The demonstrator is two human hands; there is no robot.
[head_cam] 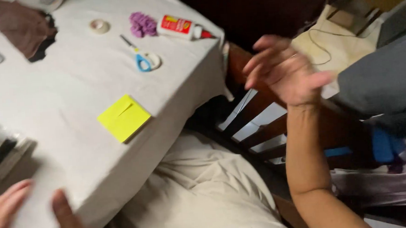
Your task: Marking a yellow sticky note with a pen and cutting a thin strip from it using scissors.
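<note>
the right hand (286, 72) is up in the air, off the table (63, 103), out at 3 o'clock from it; its fingers are spread wide and it holds nothing; it is blurry; under it is a dark wooden chair (259, 120), not touching that i can see; the left hand (28, 220) is low at 7 o'clock, at the near edge of the table; it is open too, thumb up, with nothing in it; it lies on the white cloth or just over it, i cannot tell which.

the thing nearest the hands is a yellow pad (123, 118); it lies flat by the table's right edge, between the two hands, well apart from both; up at 12 o'clock from the pad are blue scissors (140, 57); past them a glue bottle (182, 28) lies on its side, with a purple fluffy thing (142, 24) just beside it at 9 o'clock; a tape roll (99, 26) sits further left; a brown cloth (20, 24) is at the far left corner.
</note>
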